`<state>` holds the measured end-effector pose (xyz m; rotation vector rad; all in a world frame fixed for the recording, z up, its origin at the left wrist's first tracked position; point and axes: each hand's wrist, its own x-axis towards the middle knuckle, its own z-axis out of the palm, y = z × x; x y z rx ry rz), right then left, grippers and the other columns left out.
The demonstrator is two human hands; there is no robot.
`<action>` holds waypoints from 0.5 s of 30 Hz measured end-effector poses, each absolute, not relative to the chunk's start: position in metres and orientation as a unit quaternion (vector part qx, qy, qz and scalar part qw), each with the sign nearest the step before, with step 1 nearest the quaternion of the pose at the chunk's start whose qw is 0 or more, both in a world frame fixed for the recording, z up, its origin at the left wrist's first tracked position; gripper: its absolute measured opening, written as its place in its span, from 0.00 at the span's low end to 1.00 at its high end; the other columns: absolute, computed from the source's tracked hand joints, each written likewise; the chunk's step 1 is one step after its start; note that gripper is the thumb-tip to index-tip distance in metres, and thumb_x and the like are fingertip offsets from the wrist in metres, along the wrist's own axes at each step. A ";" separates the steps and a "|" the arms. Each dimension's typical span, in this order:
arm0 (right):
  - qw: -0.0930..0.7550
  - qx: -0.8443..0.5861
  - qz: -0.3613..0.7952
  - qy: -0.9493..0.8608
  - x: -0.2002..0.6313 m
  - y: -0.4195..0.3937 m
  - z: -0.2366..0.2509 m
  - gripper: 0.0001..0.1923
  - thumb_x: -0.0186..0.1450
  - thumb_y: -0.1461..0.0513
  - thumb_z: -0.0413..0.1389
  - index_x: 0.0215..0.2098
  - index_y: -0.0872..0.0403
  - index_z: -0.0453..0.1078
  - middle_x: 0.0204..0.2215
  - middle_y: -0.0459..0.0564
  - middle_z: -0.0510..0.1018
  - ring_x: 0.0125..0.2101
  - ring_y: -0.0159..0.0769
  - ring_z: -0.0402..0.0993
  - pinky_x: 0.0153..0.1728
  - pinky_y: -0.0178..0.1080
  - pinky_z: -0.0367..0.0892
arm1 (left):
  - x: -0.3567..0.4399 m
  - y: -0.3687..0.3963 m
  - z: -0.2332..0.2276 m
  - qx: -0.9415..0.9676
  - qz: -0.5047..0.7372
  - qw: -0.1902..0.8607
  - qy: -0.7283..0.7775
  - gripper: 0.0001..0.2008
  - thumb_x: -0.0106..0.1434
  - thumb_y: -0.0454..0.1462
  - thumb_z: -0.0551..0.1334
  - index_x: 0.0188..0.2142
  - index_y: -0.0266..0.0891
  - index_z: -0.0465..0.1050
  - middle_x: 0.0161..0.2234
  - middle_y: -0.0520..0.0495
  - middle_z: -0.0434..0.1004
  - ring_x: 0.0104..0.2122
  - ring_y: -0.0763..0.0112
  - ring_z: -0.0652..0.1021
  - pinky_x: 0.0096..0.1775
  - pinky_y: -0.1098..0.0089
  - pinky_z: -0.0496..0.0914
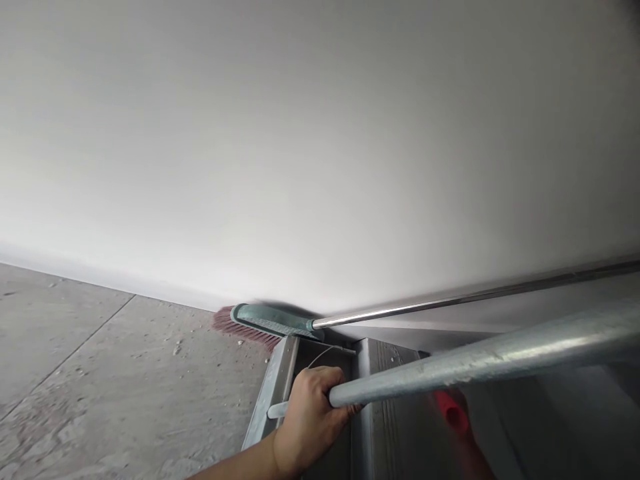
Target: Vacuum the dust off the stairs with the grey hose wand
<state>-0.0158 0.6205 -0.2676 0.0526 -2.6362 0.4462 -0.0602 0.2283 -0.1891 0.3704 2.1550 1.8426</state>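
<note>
My left hand (307, 420) comes in from the bottom edge and is closed around the end of a thick grey metal tube (480, 360) that runs off to the right. Under the hand lies a grey metal dustpan (274, 390) on the floor. Just beyond it a broom head (270, 321), green with red bristles, rests where the floor meets the wall. Its thin chrome handle (450, 299) slants up to the right edge. Below the tube, a blurred red shape (450, 410) with a skin-toned blur under it may be my right hand; what it holds is unclear.
A plain white wall (320, 133) fills most of the view, very close. Dusty grey concrete floor (100, 373) with joint lines and small crumbs of debris spreads to the left. Grey metal panels (395, 427) lie at the bottom right.
</note>
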 end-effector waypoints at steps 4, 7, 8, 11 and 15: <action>0.186 0.113 0.155 -0.964 0.004 0.576 -0.282 0.09 0.63 0.62 0.53 0.36 0.52 0.75 0.36 0.53 0.82 0.39 0.40 0.79 0.39 0.40 0.76 | -0.060 0.228 -0.187 0.125 0.643 0.120 0.746 0.27 0.56 0.57 0.55 0.16 0.40 0.52 0.17 0.54 0.55 0.22 0.75 0.60 0.28 0.72 0.49; 0.159 0.145 0.184 -0.959 0.006 0.557 -0.269 0.10 0.63 0.62 0.53 0.40 0.52 0.74 0.38 0.54 0.81 0.40 0.39 0.79 0.41 0.38 0.76 | -0.059 0.227 -0.187 0.123 0.645 0.114 0.745 0.26 0.56 0.56 0.56 0.16 0.40 0.53 0.17 0.54 0.56 0.21 0.76 0.60 0.27 0.72 0.49; 0.161 0.137 0.183 -0.960 0.002 0.557 -0.261 0.09 0.62 0.61 0.54 0.39 0.52 0.74 0.37 0.53 0.82 0.39 0.39 0.79 0.40 0.38 0.76 | -0.059 0.227 -0.188 0.125 0.646 0.115 0.744 0.25 0.56 0.55 0.56 0.16 0.40 0.53 0.18 0.54 0.56 0.21 0.76 0.60 0.27 0.72 0.49; 0.184 0.126 0.161 -0.961 -0.014 0.567 -0.241 0.07 0.61 0.61 0.56 0.35 0.52 0.75 0.30 0.51 0.82 0.32 0.38 0.80 0.36 0.36 0.76 | -0.059 0.227 -0.189 0.128 0.650 0.111 0.741 0.23 0.55 0.52 0.57 0.16 0.40 0.52 0.17 0.54 0.54 0.21 0.76 0.59 0.28 0.72 0.49; 0.157 0.178 0.182 -0.954 -0.006 0.567 -0.244 0.07 0.60 0.63 0.56 0.35 0.51 0.75 0.34 0.51 0.83 0.36 0.38 0.81 0.36 0.35 0.76 | -0.059 0.227 -0.188 0.115 0.646 0.118 0.745 0.23 0.54 0.53 0.58 0.16 0.40 0.52 0.17 0.54 0.54 0.21 0.76 0.58 0.27 0.72 0.48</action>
